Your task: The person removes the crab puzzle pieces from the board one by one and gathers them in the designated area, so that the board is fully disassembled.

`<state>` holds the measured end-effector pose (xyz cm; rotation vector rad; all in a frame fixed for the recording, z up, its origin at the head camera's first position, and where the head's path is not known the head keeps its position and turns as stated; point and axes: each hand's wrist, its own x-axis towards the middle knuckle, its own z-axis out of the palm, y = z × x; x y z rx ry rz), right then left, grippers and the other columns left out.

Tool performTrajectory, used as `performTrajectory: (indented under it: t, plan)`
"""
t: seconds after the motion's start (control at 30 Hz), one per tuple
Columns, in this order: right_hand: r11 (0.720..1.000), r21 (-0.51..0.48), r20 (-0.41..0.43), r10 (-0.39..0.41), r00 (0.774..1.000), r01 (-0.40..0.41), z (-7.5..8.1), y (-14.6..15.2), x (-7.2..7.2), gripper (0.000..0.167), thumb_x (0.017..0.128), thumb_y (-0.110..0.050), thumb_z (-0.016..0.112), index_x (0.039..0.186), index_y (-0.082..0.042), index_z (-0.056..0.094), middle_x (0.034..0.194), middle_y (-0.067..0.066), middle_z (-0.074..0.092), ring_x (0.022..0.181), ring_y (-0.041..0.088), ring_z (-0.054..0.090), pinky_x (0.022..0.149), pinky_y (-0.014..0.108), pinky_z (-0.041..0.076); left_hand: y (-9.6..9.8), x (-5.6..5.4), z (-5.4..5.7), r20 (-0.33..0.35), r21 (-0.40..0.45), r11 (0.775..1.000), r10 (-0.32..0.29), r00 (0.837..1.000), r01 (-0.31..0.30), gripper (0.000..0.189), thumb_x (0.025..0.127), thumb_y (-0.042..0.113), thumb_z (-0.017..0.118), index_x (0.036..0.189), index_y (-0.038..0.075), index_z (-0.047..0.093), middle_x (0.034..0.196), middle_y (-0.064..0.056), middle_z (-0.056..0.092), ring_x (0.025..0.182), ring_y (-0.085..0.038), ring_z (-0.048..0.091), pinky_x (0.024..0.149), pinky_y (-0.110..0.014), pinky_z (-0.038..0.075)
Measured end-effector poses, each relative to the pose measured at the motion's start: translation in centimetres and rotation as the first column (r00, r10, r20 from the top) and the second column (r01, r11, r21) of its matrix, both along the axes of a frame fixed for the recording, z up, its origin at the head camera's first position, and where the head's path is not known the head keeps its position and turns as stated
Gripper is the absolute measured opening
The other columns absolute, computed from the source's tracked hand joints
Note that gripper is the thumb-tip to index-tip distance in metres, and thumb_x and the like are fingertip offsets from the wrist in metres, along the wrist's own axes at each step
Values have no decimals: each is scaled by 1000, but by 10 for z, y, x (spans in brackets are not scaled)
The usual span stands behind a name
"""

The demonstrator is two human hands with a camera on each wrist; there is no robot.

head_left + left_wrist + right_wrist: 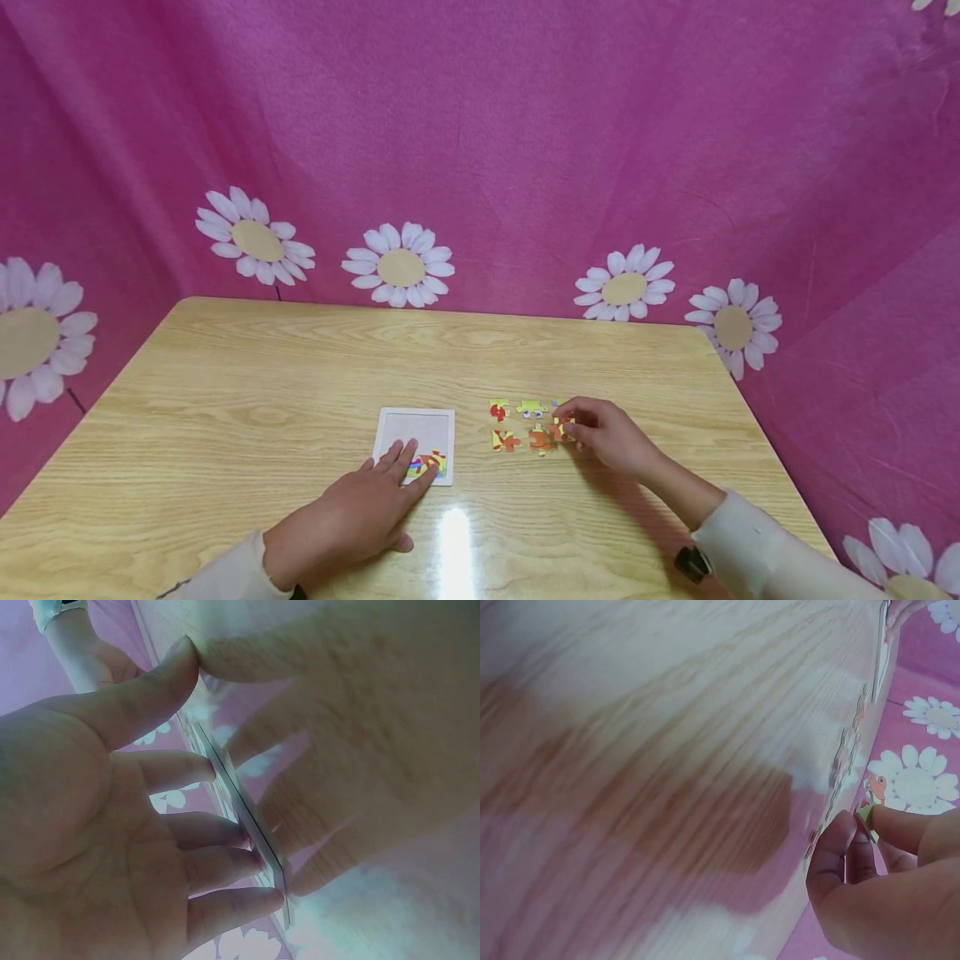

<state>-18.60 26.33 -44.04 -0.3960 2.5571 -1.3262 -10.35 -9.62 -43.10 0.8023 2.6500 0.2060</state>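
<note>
A small white square puzzle tray (451, 440) lies on the table in the head view, with joined colourful pieces (437, 457) along its near edge. My left hand (360, 510) rests over the tray's near left part, fingers straight and spread, fingertips on the pieces and the tray floor. In the left wrist view those fingers (217, 866) reach the tray's edge. To the right, my right hand (611, 435) pinches a yellow and orange puzzle piece (868, 816) between thumb and fingers, tilted up above the table in the right wrist view.
Loose puzzle pieces lie between the tray and my right hand: a red and yellow one (499, 409), one with eyes (532, 409), and orange ones (505, 441) below them. The wooden table (300, 367) meets a pink flowered curtain (487, 167) behind.
</note>
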Motion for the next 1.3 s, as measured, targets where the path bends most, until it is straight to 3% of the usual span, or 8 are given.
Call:
performTrajectory:
  t: [0.33, 0.57, 0.97, 1.3]
  plan:
    - [997, 56, -40, -57, 998, 59, -7, 11, 2, 15, 97, 2, 66, 111, -2, 71, 77, 7, 61, 61, 15, 50, 55, 25, 43, 1, 0, 1, 9, 1, 1000, 3, 1000, -3, 85, 85, 42, 81, 157, 16, 45, 167, -24, 25, 154, -40, 27, 117, -57, 35]
    - [984, 133, -32, -113, 993, 116, -11, 10, 4, 14, 97, 0, 67, 107, -8, 73, 83, 4, 61, 71, 18, 50, 58, 26, 43, 1, 0, 1, 9, -1, 1000, 5, 1000, -5, 85, 86, 42, 81, 157, 16, 45, 167, -23, 26, 154, -40, 27, 117, -57, 35]
    - [969, 222, -132, -84, 988, 112, -17, 7, 2, 14, 96, 0, 69, 103, -10, 75, 102, 4, 67, 87, 18, 53, 79, 34, 46, -1, 1, 0, -7, 20, 1000, -6, 1000, 6, 84, 86, 41, 82, 157, 15, 45, 167, -25, 26, 154, -41, 27, 116, -58, 36]
    - [968, 243, -166, -27, 986, 68, -21, 11, -1, 12, 97, -4, 69, 105, -11, 76, 102, 4, 64, 86, 16, 52, 80, 36, 46, -3, 0, 0, -14, 24, 1000, -13, 1000, 13, 86, 86, 42, 81, 158, 14, 43, 167, -25, 25, 154, -40, 27, 116, -58, 36]
